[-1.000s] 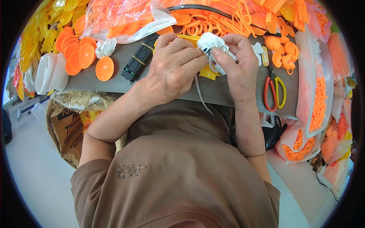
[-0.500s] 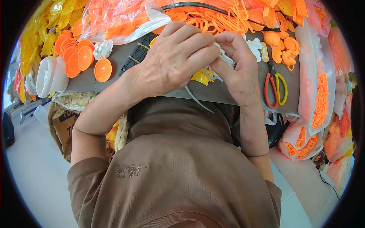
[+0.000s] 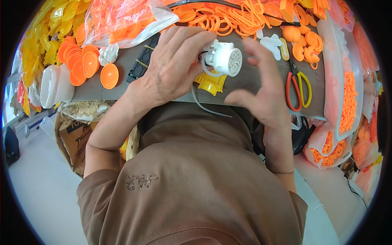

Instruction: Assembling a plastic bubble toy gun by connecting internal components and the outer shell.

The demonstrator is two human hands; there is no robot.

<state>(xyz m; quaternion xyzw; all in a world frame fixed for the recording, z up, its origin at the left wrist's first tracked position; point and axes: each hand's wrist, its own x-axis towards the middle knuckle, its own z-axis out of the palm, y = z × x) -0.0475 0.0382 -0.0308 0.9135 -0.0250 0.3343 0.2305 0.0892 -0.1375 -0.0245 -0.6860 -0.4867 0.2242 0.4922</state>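
Note:
Gripped in my left hand (image 3: 171, 65) is a white plastic mechanism (image 3: 225, 58) with a round, slotted end that faces right. A thin clear tube (image 3: 204, 105) curves from it, and its loose end hangs over the table's front edge. My right hand (image 3: 263, 87) is apart from the mechanism, just to its right, with thumb and fingers spread and nothing between them; it is slightly blurred. Below the mechanism a yellow plastic part (image 3: 211, 84) lies on the dark table (image 3: 249, 89). Behind my left wrist is a black strip-like part (image 3: 141, 62), partly hidden.
Scissors (image 3: 298, 87) with red and yellow handles lie to the right, near white flat pieces (image 3: 271, 45). Orange cups (image 3: 109, 76) and a white container (image 3: 55, 85) stand left. Orange parts (image 3: 228, 18) pile along the back. A clear bin (image 3: 332, 81) borders the right side.
My right hand has let go of the white mechanism, moved away to the right and spread its fingers. The mechanism's round end now shows, with my left hand still holding it.

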